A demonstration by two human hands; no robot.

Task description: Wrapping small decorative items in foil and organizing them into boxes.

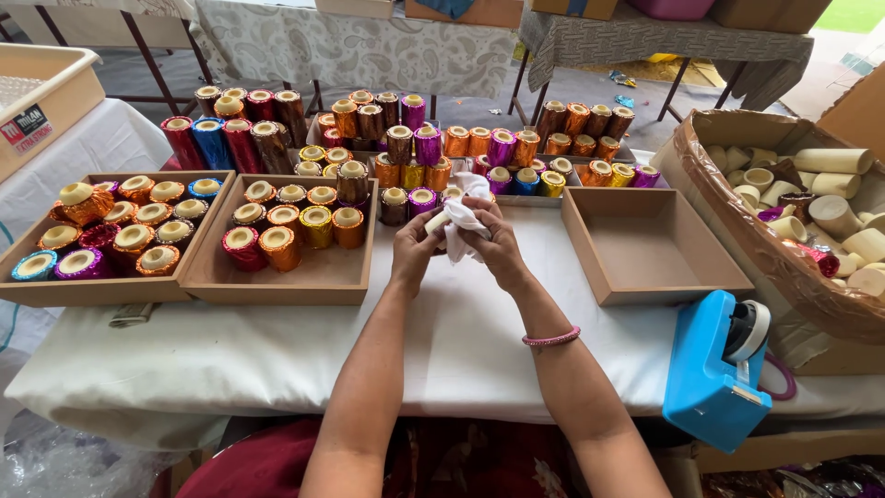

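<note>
- Cardboard tray [109, 288] at far left of frame, packed with short foil-wrapped spools [134, 238] standing on end, hole up, so I can see every colour at a glance.
- Second tray [277, 281] beside it is only half filled.
- Centre frame: my left hand [415, 247] is closed round a small pale core [433, 224], steadying it.
- My right hand [498, 249] pinches a white cloth [464, 210] onto it, fingers curled shut.
- Empty box [650, 247] sits just right.
- Blue tape dispenser [714, 373] at lower right, within reach.
</note>
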